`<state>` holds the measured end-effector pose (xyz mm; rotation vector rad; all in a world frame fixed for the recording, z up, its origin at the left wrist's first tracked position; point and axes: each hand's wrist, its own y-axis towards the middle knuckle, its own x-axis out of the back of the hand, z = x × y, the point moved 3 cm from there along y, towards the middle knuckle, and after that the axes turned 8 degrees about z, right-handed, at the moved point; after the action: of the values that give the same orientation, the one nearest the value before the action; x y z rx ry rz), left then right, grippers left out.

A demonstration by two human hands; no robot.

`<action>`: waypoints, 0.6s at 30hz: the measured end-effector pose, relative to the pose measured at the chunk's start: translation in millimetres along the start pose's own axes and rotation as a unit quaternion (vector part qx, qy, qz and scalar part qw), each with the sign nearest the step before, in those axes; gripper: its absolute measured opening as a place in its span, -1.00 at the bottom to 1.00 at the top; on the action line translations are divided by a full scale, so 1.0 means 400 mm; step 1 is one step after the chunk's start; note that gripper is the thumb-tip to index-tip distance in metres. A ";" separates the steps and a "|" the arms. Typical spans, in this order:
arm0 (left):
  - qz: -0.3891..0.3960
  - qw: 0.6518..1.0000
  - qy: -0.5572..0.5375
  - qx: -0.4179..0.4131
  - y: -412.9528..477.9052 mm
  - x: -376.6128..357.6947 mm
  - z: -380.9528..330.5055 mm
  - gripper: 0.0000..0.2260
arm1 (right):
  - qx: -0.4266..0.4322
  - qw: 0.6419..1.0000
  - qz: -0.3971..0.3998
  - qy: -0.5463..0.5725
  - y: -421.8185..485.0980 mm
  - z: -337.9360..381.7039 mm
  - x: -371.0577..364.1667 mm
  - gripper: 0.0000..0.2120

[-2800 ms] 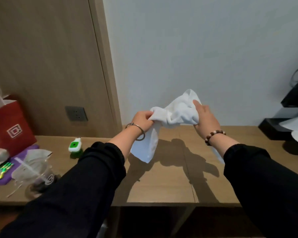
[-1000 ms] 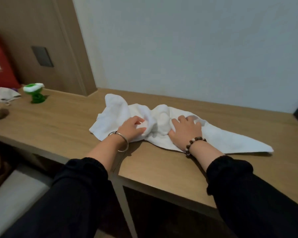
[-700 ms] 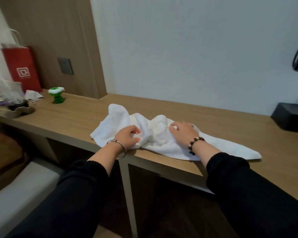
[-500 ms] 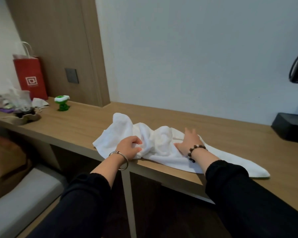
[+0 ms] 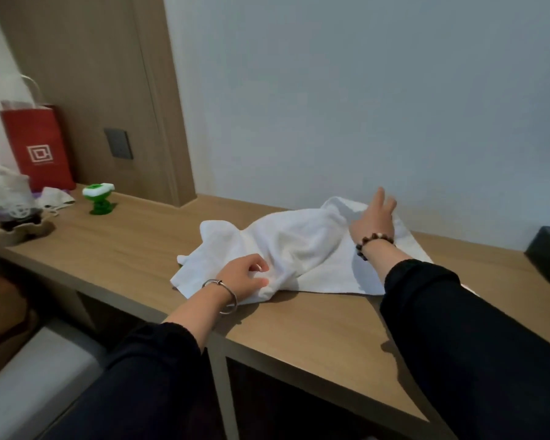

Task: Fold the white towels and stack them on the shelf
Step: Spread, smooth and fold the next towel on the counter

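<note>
White towel (image 5: 299, 249) lies rumpled on the desk (image 5: 134, 249), its near edge apparently pinched under your left hand (image 5: 245, 277), fingers curled, while your right hand (image 5: 373, 219), fingers spread, has moved off the bunch to the far corner: flattening, not folding yet.

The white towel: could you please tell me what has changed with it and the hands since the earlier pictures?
The white towel, first held bunched in the air by both hands, now lies on the desk, partly spread. The right hand has left the middle bunch and reached, fingers straight, toward the far edge. The left hand still grips the near edge. The red bag stayed put.
</note>
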<state>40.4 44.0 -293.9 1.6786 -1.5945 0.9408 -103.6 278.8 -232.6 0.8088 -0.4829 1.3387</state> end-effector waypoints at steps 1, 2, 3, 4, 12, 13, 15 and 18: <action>-0.008 1.000 -0.004 0.005 0.002 -0.006 0.002 -0.80 | 0.035 0.999 0.018 0.001 -0.006 0.001 -0.019 -0.37; -0.016 1.000 -0.008 0.009 0.003 -0.010 0.003 -0.80 | 0.078 0.996 0.053 -0.001 -0.019 0.004 -0.045 -0.39; -0.023 1.000 -0.010 0.012 0.004 -0.013 0.004 -0.80 | 0.116 0.986 0.119 -0.008 -0.041 0.002 -0.077 -0.44; -0.029 0.999 -0.010 0.013 0.004 -0.016 0.005 -0.80 | 0.145 0.967 0.207 -0.040 -0.071 -0.005 -0.114 -0.47; -0.086 0.996 0.019 -0.004 -0.015 -0.012 -0.003 -0.91 | 0.202 0.946 0.165 -0.195 -0.172 -0.078 -0.159 -0.83; -0.099 0.994 0.047 -0.008 -0.011 -0.004 -0.005 -0.92 | 0.196 0.941 0.154 -0.227 -0.176 -0.078 -0.151 -0.87; -0.177 0.980 0.089 0.033 0.000 0.042 0.003 -0.90 | 0.174 0.937 0.143 -0.267 -0.185 -0.086 -0.138 -0.89; -0.384 0.915 0.016 0.123 -0.014 0.151 0.029 -0.83 | 0.140 0.943 0.118 -0.278 -0.187 -0.100 -0.116 -0.85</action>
<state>47.5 1.9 -249.4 2.1907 -0.6724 0.7498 -45.4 276.3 -309.9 1.4176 -0.8653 1.4085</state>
